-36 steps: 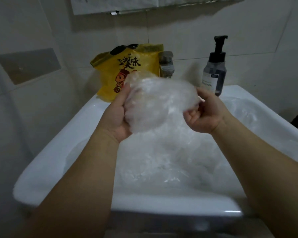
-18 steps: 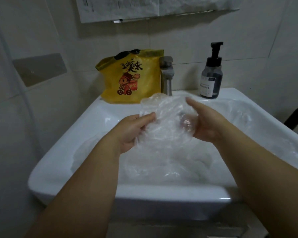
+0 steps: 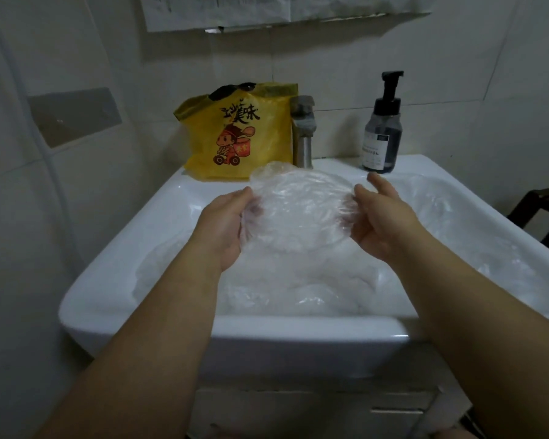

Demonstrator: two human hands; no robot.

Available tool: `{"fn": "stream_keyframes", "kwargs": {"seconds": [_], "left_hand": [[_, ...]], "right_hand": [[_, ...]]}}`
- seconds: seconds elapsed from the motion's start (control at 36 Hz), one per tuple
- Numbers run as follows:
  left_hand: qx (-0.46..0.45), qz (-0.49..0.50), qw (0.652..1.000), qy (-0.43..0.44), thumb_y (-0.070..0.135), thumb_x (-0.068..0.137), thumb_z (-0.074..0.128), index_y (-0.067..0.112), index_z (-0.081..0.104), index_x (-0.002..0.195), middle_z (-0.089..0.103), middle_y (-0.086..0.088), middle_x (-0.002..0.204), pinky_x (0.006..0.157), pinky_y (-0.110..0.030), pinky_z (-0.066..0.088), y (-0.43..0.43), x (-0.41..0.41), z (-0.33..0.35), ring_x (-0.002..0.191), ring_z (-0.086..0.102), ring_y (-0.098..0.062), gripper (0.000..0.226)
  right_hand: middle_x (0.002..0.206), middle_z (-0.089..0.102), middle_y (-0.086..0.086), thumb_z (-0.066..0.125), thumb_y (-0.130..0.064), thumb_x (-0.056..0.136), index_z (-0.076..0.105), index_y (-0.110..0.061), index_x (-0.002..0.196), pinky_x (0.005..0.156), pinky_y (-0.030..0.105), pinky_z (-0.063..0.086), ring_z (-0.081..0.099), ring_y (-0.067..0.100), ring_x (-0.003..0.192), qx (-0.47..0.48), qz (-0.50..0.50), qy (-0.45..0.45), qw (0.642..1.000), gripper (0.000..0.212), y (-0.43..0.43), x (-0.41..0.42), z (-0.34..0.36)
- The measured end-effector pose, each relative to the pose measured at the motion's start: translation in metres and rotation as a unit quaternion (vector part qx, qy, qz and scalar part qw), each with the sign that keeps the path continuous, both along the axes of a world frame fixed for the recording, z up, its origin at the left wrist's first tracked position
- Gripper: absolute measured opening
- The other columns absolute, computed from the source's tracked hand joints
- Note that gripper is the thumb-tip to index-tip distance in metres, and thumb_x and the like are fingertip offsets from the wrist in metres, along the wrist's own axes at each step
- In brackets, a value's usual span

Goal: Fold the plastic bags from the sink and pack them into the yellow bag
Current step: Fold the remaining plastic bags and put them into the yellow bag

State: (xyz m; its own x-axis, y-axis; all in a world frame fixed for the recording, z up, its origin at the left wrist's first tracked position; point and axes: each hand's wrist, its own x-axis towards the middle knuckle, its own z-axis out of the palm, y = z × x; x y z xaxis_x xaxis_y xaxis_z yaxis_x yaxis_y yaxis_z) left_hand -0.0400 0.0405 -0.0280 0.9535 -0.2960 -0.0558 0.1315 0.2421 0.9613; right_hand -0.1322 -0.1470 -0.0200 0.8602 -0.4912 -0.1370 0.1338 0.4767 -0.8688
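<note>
Item: one clear plastic bag [image 3: 298, 213], crumpled, spread between left hand [image 3: 225, 229] and right hand [image 3: 384, 223], each gripping an opposite edge, yellow bag [image 3: 238, 137] just beyond them; probably featherlight, limp, slippery, best pinched at the edges.

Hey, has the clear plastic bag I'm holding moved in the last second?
Yes. The clear plastic bag has dropped: it overlapped the yellow bag and faucet before; now only its top edge reaches their bases.
</note>
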Motion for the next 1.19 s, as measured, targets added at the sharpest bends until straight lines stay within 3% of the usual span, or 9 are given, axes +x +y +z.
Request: {"fn": "stream_keyframes", "kwargs": {"seconds": [0.14, 0.25, 0.42, 0.58, 0.69, 0.81, 0.89, 1.06, 1.19], "left_hand": [[0.065, 0.043, 0.993, -0.093, 0.015, 0.097, 0.054, 0.042, 0.051, 0.105, 0.065, -0.005, 0.112, 0.079, -0.032, 0.052, 0.001, -0.003, -0.001, 0.099, 0.065, -0.019, 0.028], [0.067, 0.029, 0.991, -0.108, 0.0, 0.097, 0.045, 0.024, 0.065, 0.088, 0.067, -0.001, 0.098, 0.063, -0.023, 0.046, 0.0, -0.007, 0.0, 0.083, 0.063, -0.014, 0.033], [0.13, 0.038, 0.983, -0.12, 0.008, 0.088, 0.066, 0.023, 0.064, 0.114, 0.064, -0.005, 0.12, 0.087, -0.028, 0.051, 0.005, -0.003, -0.004, 0.107, 0.063, -0.02, 0.029], [0.268, 0.085, 0.933, -0.223, 0.014, 0.083, 0.074, 0.017, 0.064, 0.119, 0.065, -0.001, 0.105, 0.074, -0.017, 0.047, 0.009, -0.002, -0.01, 0.092, 0.061, -0.016, 0.038], [0.234, 0.076, 0.947, -0.205, 0.018, 0.085, 0.072, 0.023, 0.064, 0.085, 0.063, 0.007, 0.084, 0.067, -0.016, 0.044, 0.011, -0.001, -0.007, 0.079, 0.058, -0.009, 0.01], [0.112, 0.031, 0.989, -0.095, 0.017, 0.092, 0.063, 0.015, 0.068, 0.096, 0.072, -0.003, 0.097, 0.082, -0.033, 0.053, 0.009, -0.002, 0.002, 0.095, 0.068, -0.022, 0.006], [0.035, 0.029, 0.998, -0.041, 0.015, 0.096, 0.057, 0.014, 0.067, 0.106, 0.073, -0.007, 0.105, 0.092, -0.043, 0.054, 0.005, -0.003, 0.006, 0.101, 0.068, -0.025, 0.015], [0.219, 0.1, 0.96, -0.143, 0.046, 0.1, 0.04, 0.019, 0.055, 0.116, 0.06, -0.002, 0.108, 0.076, -0.031, 0.051, 0.001, -0.008, -0.001, 0.097, 0.059, -0.019, 0.034], [0.224, 0.101, 0.961, -0.13, 0.055, 0.096, 0.045, 0.021, 0.056, 0.099, 0.06, 0.003, 0.092, 0.062, -0.026, 0.046, -0.002, -0.01, 0.003, 0.087, 0.058, -0.016, 0.036]], "right_hand": [[0.099, 0.063, 0.011, 0.056, -0.008, 0.093, 0.061, -0.013, 0.12, 0.067, 0.031, 0.053, 0.059, 0.019, 0.071, -0.013, 0.045, -0.029, 0.998, 0.027, 0.006, -0.001, 0.003], [0.106, 0.064, 0.013, 0.058, 0.008, 0.086, 0.056, -0.006, 0.127, 0.075, 0.03, 0.057, 0.065, 0.018, 0.075, -0.073, 0.09, -0.019, 0.993, 0.043, 0.005, -0.002, 0.003], [0.124, 0.052, 0.016, 0.062, 0.021, 0.076, 0.047, -0.002, 0.137, 0.095, 0.037, 0.051, 0.058, 0.026, 0.109, -0.23, 0.059, 0.069, 0.969, 0.067, 0.002, 0.004, -0.005], [0.112, 0.063, 0.008, 0.066, -0.008, 0.088, 0.061, -0.009, 0.123, 0.08, 0.027, 0.055, 0.064, 0.019, 0.085, -0.403, 0.024, 0.101, 0.909, 0.035, 0.001, 0.004, -0.01], [0.106, 0.066, 0.008, 0.064, -0.018, 0.09, 0.064, -0.017, 0.087, 0.091, 0.038, 0.052, 0.061, 0.024, 0.094, -0.383, 0.003, 0.107, 0.917, 0.003, -0.002, 0.005, -0.006], [0.112, 0.062, 0.002, 0.063, -0.021, 0.091, 0.062, -0.014, 0.097, 0.098, 0.037, 0.045, 0.057, 0.02, 0.106, -0.302, 0.019, 0.089, 0.949, 0.01, -0.006, 0.007, -0.003], [0.097, 0.063, 0.005, 0.059, -0.011, 0.093, 0.061, -0.007, 0.091, 0.089, 0.033, 0.052, 0.062, 0.019, 0.092, -0.205, 0.044, 0.03, 0.977, 0.004, -0.001, 0.006, 0.0], [0.092, 0.063, 0.013, 0.053, -0.01, 0.096, 0.061, -0.011, 0.096, 0.07, 0.03, 0.059, 0.062, 0.022, 0.081, -0.184, 0.04, -0.008, 0.982, 0.008, 0.007, 0.004, 0.0], [0.092, 0.06, 0.011, 0.054, -0.014, 0.096, 0.06, -0.007, 0.109, 0.061, 0.024, 0.058, 0.06, 0.018, 0.075, -0.152, 0.022, 0.0, 0.988, 0.016, 0.005, 0.004, 0.001]]}}
